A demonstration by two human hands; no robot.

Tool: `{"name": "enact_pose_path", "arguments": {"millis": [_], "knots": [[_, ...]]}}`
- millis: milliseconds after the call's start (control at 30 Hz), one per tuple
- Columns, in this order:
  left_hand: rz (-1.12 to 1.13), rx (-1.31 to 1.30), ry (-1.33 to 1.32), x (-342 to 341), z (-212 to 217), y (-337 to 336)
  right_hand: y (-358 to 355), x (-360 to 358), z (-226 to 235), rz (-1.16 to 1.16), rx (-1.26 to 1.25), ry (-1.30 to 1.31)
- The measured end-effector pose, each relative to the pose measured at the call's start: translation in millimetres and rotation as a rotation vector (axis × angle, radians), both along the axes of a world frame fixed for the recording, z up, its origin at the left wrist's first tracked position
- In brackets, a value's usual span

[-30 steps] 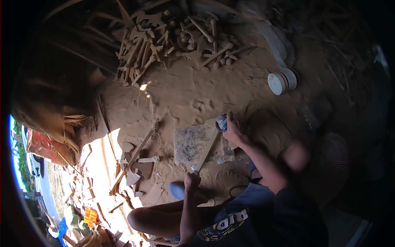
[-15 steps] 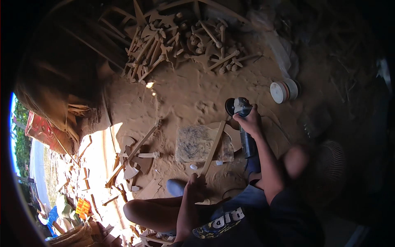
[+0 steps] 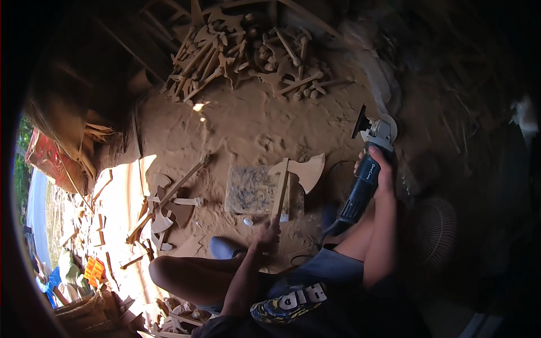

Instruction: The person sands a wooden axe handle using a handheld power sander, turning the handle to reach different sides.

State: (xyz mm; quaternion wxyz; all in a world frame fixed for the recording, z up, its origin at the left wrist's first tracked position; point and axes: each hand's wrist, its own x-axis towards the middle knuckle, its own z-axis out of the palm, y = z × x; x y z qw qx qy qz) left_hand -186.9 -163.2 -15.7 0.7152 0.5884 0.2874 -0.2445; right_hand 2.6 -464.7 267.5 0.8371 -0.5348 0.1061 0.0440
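My left hand (image 3: 267, 238) is closed round the lower end of the handle of a wooden axe (image 3: 282, 188). The axe stands at a slight slant, its pale flat head up and its curved blade edge pointing right. Behind the axe, a dusty, dark-stained flat block (image 3: 248, 188) lies on the ground. Off to the right, my right hand (image 3: 384, 174) grips the body of an angle grinder (image 3: 360, 188). The grinder's dark round disc (image 3: 359, 121) faces left, apart from the axe. I cannot tell whether the disc is spinning.
Several finished-looking wooden axes (image 3: 174, 208) lie on the sandy ground at the left. A large heap of wooden pieces (image 3: 208, 56) fills the far side. A round wire guard (image 3: 439, 231) stands in shadow at right. Bright sunlight falls across wood scraps at the left.
My right hand has carried the grinder right and upward, away from the axe. The axe has turned so its head now shows whole. The whole view has shifted a little.
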Motion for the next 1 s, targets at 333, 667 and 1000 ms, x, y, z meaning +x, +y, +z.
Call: {"name": "enact_pose_path", "arguments": {"millis": [333, 667, 1000], "knots": [[0.039, -0.778, 0.029, -15.9, 80.7, -5.0, 2.3, -11.3, -0.7, -0.053, 0.155, -0.014], [0.365, 0.174, -0.274, -12.5, 68.9, -36.5, 5.9, -12.0, -0.6, -0.030, 0.168, -0.088], [0.232, -0.311, -0.072, -37.8, 32.8, -33.1, 2.7, -17.6, -2.3, -0.063, 0.172, -0.012]]}}
